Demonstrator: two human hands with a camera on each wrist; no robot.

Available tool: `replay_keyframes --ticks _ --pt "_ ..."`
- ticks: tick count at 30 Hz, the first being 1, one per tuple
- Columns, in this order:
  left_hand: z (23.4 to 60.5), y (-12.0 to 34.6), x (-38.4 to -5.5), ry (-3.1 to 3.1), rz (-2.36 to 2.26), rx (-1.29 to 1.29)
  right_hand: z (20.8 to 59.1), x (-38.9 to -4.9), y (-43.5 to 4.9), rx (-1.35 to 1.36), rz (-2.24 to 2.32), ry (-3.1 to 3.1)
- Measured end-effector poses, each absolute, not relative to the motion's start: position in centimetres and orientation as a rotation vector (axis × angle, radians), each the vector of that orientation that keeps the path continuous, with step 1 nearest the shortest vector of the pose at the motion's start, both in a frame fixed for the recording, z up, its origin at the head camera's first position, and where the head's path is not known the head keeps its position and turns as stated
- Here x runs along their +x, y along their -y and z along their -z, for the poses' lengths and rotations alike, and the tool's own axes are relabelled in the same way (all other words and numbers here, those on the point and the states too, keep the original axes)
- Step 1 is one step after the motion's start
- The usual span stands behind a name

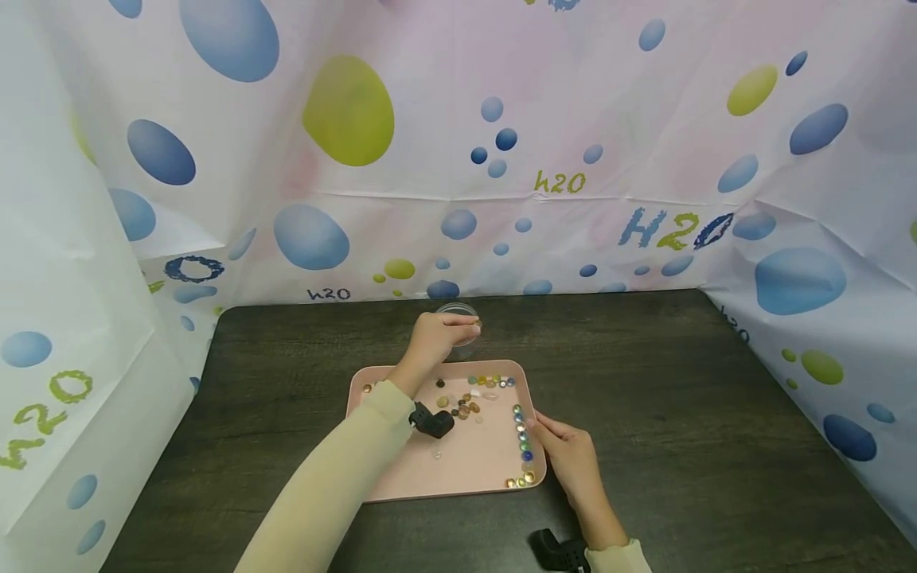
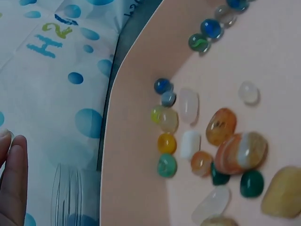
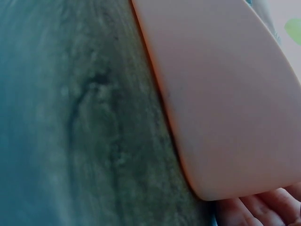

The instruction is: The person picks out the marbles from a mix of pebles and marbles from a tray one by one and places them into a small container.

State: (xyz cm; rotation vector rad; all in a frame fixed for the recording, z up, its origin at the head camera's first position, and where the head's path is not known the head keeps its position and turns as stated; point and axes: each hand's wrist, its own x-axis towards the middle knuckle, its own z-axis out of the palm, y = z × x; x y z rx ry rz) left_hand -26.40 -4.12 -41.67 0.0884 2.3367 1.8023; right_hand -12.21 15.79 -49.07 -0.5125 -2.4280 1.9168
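Note:
My left hand (image 1: 446, 333) reaches past the far edge of the pink tray (image 1: 430, 477), over a clear round container (image 1: 457, 309). Its thumb and forefinger pinch a tiny brownish piece, mostly hidden, perhaps a bead or stone. In the left wrist view the fingertips (image 2: 18, 155) show beside the clear container's ribbed side (image 2: 66, 197). My right hand (image 1: 573, 458) grips the tray's right rim, with fingers under the edge in the right wrist view. Glass marbles (image 1: 519, 430) line the tray's right side, and a row of beads (image 2: 167, 143) runs along its far side.
Polished stones (image 2: 242, 153) lie loosely grouped in the tray's far middle. Golden beads (image 1: 521, 481) sit in its near right corner. The dark wooden table (image 1: 716, 446) extends around the tray. A patterned sheet (image 1: 444, 159) hangs behind and at both sides.

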Motion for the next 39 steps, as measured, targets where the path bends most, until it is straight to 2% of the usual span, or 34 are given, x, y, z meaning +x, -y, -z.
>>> replay_keyframes --ticks 13,22,39 --pt "42.8 6.0 -28.8 -2.325 -2.005 -0.052 49.2 -12.2 -15.8 -0.504 -1.92 2.416" --pt "43.5 6.5 -28.8 -2.426 -1.97 -0.115 49.2 -12.1 -15.9 -0.513 -1.942 2.403" --pt "43.5 6.6 -28.7 -2.667 -1.779 -0.074 49.1 -12.1 -15.9 -0.493 -1.981 2.387"
